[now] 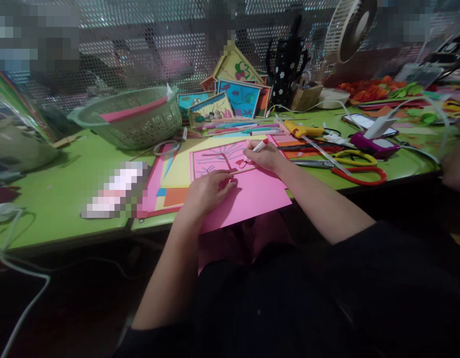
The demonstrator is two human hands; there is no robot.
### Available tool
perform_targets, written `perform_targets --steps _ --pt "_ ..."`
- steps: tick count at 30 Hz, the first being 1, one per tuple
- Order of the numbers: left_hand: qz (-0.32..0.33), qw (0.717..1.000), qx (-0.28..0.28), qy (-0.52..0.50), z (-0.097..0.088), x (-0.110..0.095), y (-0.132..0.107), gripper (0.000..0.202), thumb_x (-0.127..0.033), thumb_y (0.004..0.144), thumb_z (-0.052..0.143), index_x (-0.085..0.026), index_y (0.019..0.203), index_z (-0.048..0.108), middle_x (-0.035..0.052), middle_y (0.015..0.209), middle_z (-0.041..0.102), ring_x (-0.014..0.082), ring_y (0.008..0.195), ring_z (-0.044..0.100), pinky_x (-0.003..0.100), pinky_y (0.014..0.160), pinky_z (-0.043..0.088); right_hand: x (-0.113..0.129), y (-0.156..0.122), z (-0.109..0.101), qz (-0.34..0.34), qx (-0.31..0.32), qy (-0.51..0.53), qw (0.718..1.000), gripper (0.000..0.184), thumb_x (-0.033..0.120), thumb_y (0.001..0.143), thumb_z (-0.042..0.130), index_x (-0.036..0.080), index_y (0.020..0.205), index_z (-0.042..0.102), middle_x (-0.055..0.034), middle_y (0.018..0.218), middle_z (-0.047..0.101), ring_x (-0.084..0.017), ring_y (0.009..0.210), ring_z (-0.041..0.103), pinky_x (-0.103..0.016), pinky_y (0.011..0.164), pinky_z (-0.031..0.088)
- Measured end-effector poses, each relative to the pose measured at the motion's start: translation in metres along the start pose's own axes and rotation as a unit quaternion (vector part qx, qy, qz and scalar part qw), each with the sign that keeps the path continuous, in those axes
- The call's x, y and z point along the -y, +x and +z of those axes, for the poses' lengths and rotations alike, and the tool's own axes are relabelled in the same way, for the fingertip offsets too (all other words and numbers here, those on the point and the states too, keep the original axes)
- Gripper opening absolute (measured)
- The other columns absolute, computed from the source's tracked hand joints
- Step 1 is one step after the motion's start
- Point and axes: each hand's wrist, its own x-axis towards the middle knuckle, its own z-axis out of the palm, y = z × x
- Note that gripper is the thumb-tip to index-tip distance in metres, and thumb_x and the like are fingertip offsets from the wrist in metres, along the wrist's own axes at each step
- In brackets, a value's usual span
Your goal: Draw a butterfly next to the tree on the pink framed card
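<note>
A white marker with a red end [260,145] is gripped in my right hand [266,158], its tip hidden low at the picture. Under that hand lies a framed pink picture [211,161] with a drawn tree and a red shape near the marker. My left hand [211,190] rests with fingers stretched along the picture's near edge, touching its thin frame. Beneath is a large pink sheet [248,199], which overhangs the table's front edge. Yellow paper [178,169] and other coloured sheets lie under it to the left.
Scissors with red and yellow handles [358,169], a yellow glue gun [302,130] and a purple power socket [375,145] lie to the right. Several markers [245,128] sit behind the picture. A green basket [133,119] stands back left; finished-looking framed pictures [241,97] lean behind.
</note>
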Motion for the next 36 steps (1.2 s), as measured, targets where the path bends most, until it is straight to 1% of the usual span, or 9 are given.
perform_targets --steps 9,19,23,26,32,36 --pt "-0.001 1.0 0.0 -0.002 -0.0008 -0.0003 0.0002 0.026 -0.035 0.089 0.056 -0.027 0.107 0.073 0.002 0.124 0.067 0.024 0.109 0.065 0.036 0.09 0.051 0.0004 -0.001 0.0001 -0.003 -0.001 -0.002 1.0 0.015 0.029 0.077 0.053 0.021 0.064 0.049 0.0013 0.06 0.055 -0.016 0.064 0.054 -0.027 0.057 0.04" --pt "-0.008 1.0 0.004 -0.001 -0.0017 -0.0017 -0.0002 0.026 -0.033 0.089 0.058 -0.025 0.108 0.073 0.003 0.124 0.067 0.0247 0.11 0.064 0.036 0.091 0.051 -0.0013 0.0007 0.0003 -0.01 0.002 -0.001 1.0 0.015 0.029 0.077 0.052 0.021 0.064 0.049 0.0013 0.062 0.055 -0.016 0.064 0.055 -0.026 0.056 0.04" --pt "-0.001 1.0 0.003 -0.002 -0.001 -0.001 -0.0004 0.025 -0.033 0.089 0.057 -0.027 0.107 0.073 0.0015 0.124 0.067 0.0241 0.111 0.064 0.036 0.091 0.051 -0.0005 0.0003 0.0 -0.01 0.002 -0.002 1.0 0.016 0.029 0.078 0.052 0.021 0.064 0.049 0.0013 0.061 0.054 -0.016 0.063 0.054 -0.027 0.056 0.041" --pt "0.001 1.0 0.001 -0.001 -0.0007 -0.0005 -0.0004 0.025 -0.034 0.089 0.057 -0.027 0.107 0.073 0.0021 0.124 0.067 0.0244 0.111 0.064 0.037 0.091 0.051 -0.0003 0.0 -0.0001 -0.009 0.0 -0.004 1.0 0.016 0.028 0.077 0.052 0.021 0.064 0.049 0.0013 0.061 0.054 -0.016 0.063 0.054 -0.027 0.056 0.04" --pt "0.001 1.0 0.0 -0.002 -0.0005 0.0 0.0002 0.025 -0.035 0.089 0.056 -0.028 0.107 0.073 0.0012 0.124 0.068 0.0242 0.11 0.065 0.036 0.09 0.051 0.0 -0.0002 0.0001 -0.006 0.0 -0.006 1.0 0.016 0.029 0.077 0.052 0.021 0.064 0.049 0.0018 0.06 0.054 -0.015 0.063 0.054 -0.026 0.054 0.039" --pt "-0.001 1.0 0.002 -0.001 -0.0009 -0.0005 0.0003 0.026 -0.034 0.089 0.056 -0.026 0.108 0.073 0.003 0.124 0.067 0.0248 0.11 0.064 0.037 0.09 0.051 0.0015 -0.0008 -0.0011 -0.002 0.0 -0.009 1.0 0.016 0.028 0.077 0.053 0.021 0.064 0.05 0.0016 0.06 0.055 -0.015 0.062 0.054 -0.026 0.055 0.039"
